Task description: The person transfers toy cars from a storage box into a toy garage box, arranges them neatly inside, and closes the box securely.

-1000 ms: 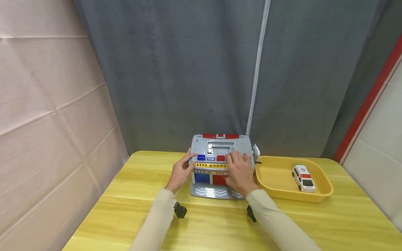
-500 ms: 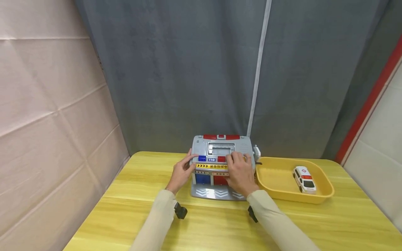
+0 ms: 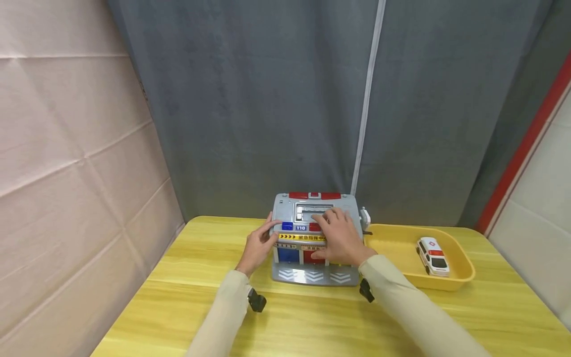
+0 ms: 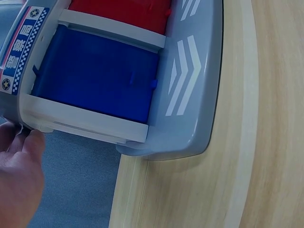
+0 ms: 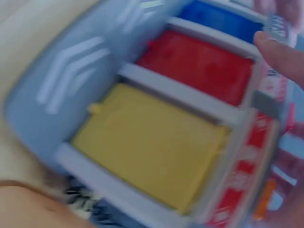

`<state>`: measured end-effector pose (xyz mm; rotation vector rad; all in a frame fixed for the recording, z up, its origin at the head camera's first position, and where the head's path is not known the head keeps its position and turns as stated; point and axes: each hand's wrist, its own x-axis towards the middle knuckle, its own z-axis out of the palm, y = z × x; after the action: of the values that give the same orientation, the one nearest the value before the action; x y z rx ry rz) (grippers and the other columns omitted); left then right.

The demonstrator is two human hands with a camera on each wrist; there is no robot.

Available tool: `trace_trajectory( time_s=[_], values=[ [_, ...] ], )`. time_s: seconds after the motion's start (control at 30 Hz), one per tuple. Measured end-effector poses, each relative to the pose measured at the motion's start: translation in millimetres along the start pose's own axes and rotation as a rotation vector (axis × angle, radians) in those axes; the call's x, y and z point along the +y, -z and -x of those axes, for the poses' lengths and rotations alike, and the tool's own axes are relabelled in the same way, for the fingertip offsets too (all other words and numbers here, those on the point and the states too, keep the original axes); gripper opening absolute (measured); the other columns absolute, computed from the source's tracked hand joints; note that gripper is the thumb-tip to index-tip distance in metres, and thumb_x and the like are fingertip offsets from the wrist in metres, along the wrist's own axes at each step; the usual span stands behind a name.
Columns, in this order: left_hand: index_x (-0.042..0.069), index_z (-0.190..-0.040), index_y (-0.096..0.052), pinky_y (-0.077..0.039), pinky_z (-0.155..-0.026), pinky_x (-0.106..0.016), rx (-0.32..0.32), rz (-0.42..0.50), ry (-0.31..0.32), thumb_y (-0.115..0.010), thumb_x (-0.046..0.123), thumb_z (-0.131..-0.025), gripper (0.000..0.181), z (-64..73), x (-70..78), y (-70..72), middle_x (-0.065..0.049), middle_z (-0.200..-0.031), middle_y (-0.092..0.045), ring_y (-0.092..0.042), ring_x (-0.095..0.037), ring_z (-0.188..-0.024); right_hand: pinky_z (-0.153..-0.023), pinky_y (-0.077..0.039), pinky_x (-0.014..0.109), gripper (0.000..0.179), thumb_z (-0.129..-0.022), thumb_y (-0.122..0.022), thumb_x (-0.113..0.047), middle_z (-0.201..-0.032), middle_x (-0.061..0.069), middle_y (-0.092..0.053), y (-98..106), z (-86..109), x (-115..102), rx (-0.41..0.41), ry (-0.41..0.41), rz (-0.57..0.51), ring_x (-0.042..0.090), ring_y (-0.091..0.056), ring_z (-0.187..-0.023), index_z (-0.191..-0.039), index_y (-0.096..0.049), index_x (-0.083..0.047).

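A grey toy rescue-station garage stands on the table, its roof bearing blue and red lights and a yellow strip. My left hand grips its left end; in the left wrist view that hand has its fingertips at the roof's side edge. Over the front right of the roof lies my right hand, fingers spread, the thumb low in front of the red door. Blue, red and yellow doors are down across the front. The right wrist view is blurred.
A yellow tray sits right of the garage, with a white toy ambulance in it. A white crank-like part juts from the garage's right side. Behind the table hangs a grey curtain.
My right hand has loosened, moving up and left across the roof with fingers spread and thumb extended. The left hand keeps its place. Garage, tray and ambulance stay put.
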<state>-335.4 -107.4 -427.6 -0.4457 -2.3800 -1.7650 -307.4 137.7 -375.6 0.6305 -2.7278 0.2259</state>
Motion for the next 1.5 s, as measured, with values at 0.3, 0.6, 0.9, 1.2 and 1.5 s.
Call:
trace_trajectory(
  time_s=[0.3, 0.6, 0.9, 1.2, 1.5],
  values=[
    [0.008, -0.137, -0.06, -0.035, -0.122, -0.039, -0.003, -0.02, 0.025, -0.055, 0.011, -0.1, 0.038, 5.1, 14.2, 1.3, -0.007, -0.168, -0.025, -0.032, -0.03, -0.152, -0.101, -0.056, 0.044, 0.075, -0.081, -0.083, -0.028, -0.128, 0.008, -0.059, 15, -15.6, -22, -0.155, 0.163, -0.135, 0.023, -0.054, -0.111, -0.148, -0.049, -0.032],
    [0.009, -0.137, -0.06, -0.033, -0.124, -0.04, 0.02, -0.029, 0.018, -0.053, 0.01, -0.1, 0.038, 11.2, 17.9, -7.0, -0.004, -0.168, -0.025, -0.031, -0.029, -0.153, -0.098, -0.052, 0.045, 0.064, -0.083, -0.082, -0.026, -0.124, 0.007, -0.061, 13, -17.0, -20, -0.145, 0.15, -0.14, 0.023, -0.052, -0.109, -0.142, -0.058, -0.033],
    [0.007, -0.138, -0.06, -0.033, -0.124, -0.043, -0.01, -0.008, 0.013, -0.053, 0.009, -0.1, 0.039, 9.1, 20.7, -3.5, -0.01, -0.168, -0.022, -0.029, -0.031, -0.153, -0.101, -0.048, 0.05, 0.066, -0.084, -0.081, -0.025, -0.129, 0.007, -0.059, 13, -17.0, -20, -0.157, 0.124, -0.166, 0.024, -0.05, -0.114, -0.144, -0.055, -0.036],
    [0.016, -0.137, -0.062, -0.035, -0.122, -0.041, -0.004, -0.02, -0.013, -0.056, 0.015, -0.1, 0.037, 0.8, 0.2, -3.9, -0.003, -0.167, -0.024, -0.031, -0.028, -0.152, -0.096, -0.045, 0.046, 0.065, -0.085, -0.08, -0.025, -0.127, 0.005, -0.058, 9, -16.6, -19, -0.15, 0.118, -0.167, 0.022, -0.047, -0.114, -0.143, -0.055, -0.038],
    [0.018, -0.136, -0.062, -0.035, -0.122, -0.039, -0.016, -0.022, -0.03, -0.055, 0.017, -0.101, 0.036, 3.6, 1.2, -0.9, -0.005, -0.168, -0.023, -0.033, -0.027, -0.152, -0.094, -0.044, 0.043, 0.062, -0.086, -0.078, -0.022, -0.127, 0.005, -0.057, 8, -15.1, -24, -0.142, 0.102, -0.168, 0.021, -0.046, -0.116, -0.142, -0.056, -0.037]
  ],
)
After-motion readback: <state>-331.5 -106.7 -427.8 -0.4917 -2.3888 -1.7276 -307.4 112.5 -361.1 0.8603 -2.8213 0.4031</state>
